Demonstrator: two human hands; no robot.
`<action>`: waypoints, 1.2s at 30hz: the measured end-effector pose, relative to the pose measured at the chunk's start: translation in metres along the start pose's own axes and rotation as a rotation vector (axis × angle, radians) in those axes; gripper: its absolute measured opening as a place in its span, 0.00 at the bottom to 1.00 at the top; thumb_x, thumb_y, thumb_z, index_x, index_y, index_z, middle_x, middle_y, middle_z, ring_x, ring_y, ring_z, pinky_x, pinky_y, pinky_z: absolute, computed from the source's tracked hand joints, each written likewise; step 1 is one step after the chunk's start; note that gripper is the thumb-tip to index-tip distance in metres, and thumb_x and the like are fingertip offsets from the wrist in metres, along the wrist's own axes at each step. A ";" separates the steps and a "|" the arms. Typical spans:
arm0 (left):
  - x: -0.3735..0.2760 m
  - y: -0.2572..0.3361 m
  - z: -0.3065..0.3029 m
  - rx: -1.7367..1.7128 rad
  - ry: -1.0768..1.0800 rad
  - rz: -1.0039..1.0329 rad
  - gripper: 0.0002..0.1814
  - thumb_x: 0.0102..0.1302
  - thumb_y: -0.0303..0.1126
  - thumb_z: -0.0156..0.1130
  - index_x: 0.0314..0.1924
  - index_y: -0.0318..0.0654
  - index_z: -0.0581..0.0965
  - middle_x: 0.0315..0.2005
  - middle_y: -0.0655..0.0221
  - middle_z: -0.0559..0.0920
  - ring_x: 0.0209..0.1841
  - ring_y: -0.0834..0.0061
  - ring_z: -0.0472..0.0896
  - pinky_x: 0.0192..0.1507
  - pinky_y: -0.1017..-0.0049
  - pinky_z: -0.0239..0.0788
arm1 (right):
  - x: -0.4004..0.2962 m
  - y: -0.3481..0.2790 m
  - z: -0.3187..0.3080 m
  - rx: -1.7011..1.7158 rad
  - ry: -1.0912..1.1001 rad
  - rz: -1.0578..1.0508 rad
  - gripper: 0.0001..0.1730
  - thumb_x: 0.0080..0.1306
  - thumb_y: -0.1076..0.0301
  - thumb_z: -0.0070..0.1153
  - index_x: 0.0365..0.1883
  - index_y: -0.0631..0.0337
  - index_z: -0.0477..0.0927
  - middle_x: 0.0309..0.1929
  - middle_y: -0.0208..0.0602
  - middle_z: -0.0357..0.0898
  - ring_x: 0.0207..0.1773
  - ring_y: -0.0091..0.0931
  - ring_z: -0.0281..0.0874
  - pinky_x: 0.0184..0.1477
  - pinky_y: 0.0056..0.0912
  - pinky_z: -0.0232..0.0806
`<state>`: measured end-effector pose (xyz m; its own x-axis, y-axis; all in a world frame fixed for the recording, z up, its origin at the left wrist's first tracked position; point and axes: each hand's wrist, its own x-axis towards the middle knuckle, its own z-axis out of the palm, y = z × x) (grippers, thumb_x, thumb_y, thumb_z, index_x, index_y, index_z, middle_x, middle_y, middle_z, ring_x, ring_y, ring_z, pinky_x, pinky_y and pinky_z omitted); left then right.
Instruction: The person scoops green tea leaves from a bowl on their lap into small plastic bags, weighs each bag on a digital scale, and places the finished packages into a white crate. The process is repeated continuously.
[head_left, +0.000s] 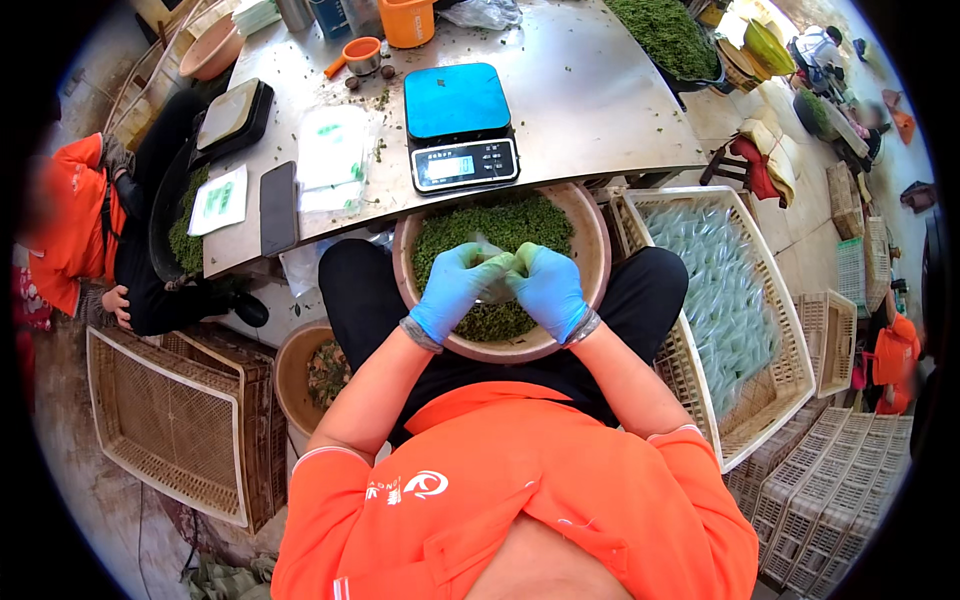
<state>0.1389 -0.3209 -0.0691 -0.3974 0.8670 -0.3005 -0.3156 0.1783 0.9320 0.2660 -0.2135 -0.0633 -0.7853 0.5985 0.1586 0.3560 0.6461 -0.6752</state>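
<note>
Both of my hands wear blue gloves with green-stained fingertips. My left hand (456, 289) and my right hand (549, 291) meet above a round basin (598, 262) between my knees. They pinch a small clear plastic bag (493, 291) by its upper part; its contents are mostly hidden by the fingers. Small green berries that look like green peppercorns (495, 219) fill the basin beneath. Just beyond the basin, at the table's edge, stands a digital scale (465, 166) with a bare blue platform (457, 101) and a lit display.
On the metal table (592, 112) lie a phone (278, 208), plastic bags (330, 157) and an orange-rimmed scoop (362, 54). A plastic crate (799, 352) of filled clear bags (712, 307) stands at my right. Left are a second scale (229, 116), stacked crates (169, 427) and a seated co-worker (79, 217).
</note>
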 end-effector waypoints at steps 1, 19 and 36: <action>0.001 -0.002 0.003 -0.013 0.022 0.019 0.10 0.68 0.33 0.61 0.40 0.32 0.80 0.27 0.69 0.82 0.27 0.81 0.81 0.29 0.81 0.74 | -0.001 -0.001 0.002 -0.009 -0.005 0.008 0.12 0.54 0.62 0.65 0.22 0.57 0.75 0.22 0.41 0.76 0.27 0.41 0.77 0.31 0.43 0.69; -0.013 -0.004 0.023 0.977 0.209 0.575 0.09 0.62 0.31 0.59 0.24 0.38 0.78 0.23 0.58 0.78 0.26 0.54 0.77 0.30 0.63 0.70 | 0.000 -0.011 -0.015 -0.140 -0.434 0.135 0.32 0.63 0.63 0.48 0.67 0.60 0.65 0.35 0.56 0.80 0.40 0.47 0.80 0.43 0.46 0.71; -0.037 -0.021 0.007 1.227 0.121 0.309 0.33 0.57 0.33 0.59 0.65 0.41 0.66 0.22 0.58 0.81 0.26 0.54 0.82 0.30 0.58 0.72 | -0.027 0.000 0.011 -0.226 -0.358 0.274 0.17 0.65 0.56 0.47 0.32 0.60 0.80 0.30 0.52 0.81 0.37 0.47 0.80 0.42 0.49 0.71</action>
<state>0.1664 -0.3538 -0.0764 -0.4076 0.9131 0.0061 0.7802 0.3448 0.5219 0.2816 -0.2349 -0.0749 -0.7580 0.5858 -0.2868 0.6431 0.5980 -0.4783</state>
